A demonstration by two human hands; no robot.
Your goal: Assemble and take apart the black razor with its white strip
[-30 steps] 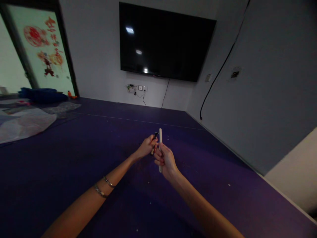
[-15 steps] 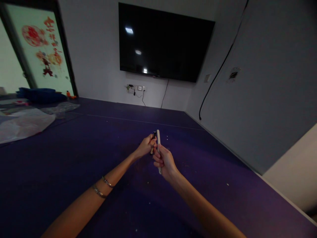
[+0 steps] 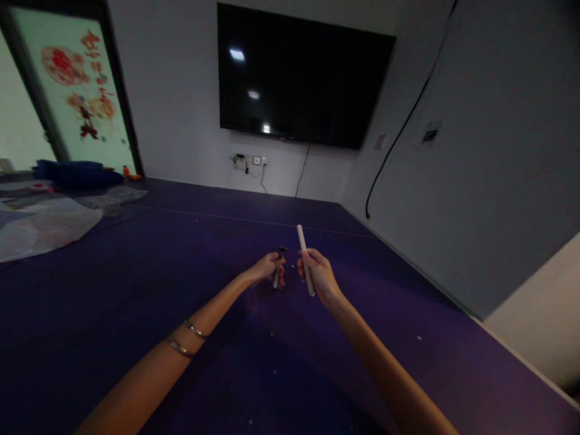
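Note:
My left hand (image 3: 269, 267) is closed around a slim tool with a small dark head (image 3: 283, 249). The tool's lighter handle end shows below the fingers; its exact kind is too small to make out. To the right, my right hand (image 3: 321, 272) grips a long white stick (image 3: 301, 238) between thumb and fingers. The stick tilts, its top leaning left, and its lower end shows a small dark spot like a hole. A narrow gap separates the two hands, and the tool and stick do not touch.
Beneath my hands spreads a dark purple surface (image 3: 181, 290) with several small pale bits on it. At left lie a crumpled plastic bag (image 3: 54, 226) and dark blue cloth (image 3: 79, 174). A television (image 3: 303, 78) and a hanging black cable (image 3: 403, 130) are on the walls.
My hands have drawn apart. The right one moved right and slightly up with the white stick, now tilted more; the left one turned its tool so the dark head shows.

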